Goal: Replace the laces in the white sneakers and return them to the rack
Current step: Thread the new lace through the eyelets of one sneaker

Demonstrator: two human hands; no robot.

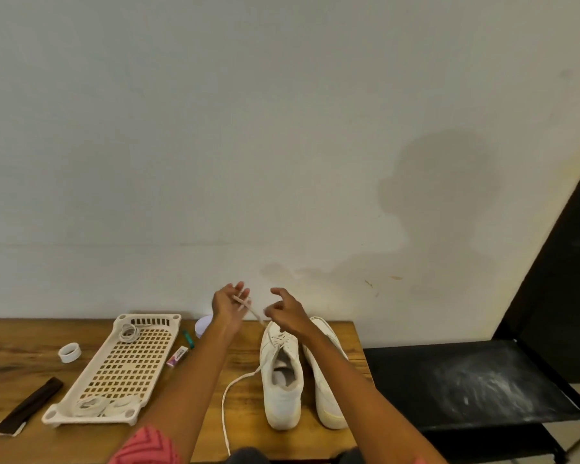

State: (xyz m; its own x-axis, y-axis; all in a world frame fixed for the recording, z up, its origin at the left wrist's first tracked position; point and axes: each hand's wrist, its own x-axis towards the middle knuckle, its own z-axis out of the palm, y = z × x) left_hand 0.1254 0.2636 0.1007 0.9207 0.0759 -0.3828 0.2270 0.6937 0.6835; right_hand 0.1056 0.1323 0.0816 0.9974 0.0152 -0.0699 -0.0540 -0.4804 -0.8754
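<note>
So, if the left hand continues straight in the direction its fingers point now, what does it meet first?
Probably the wall. The left hand, holding the lace, points up and away past the table's far edge; nothing else shows in that line, though depth is unclear.

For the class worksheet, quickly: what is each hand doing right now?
Left hand: holds the lace, which crosses its fingers, pulled up from the left sneaker.
Right hand: fingers curled at the same lace; a pinch cannot be told.
</note>
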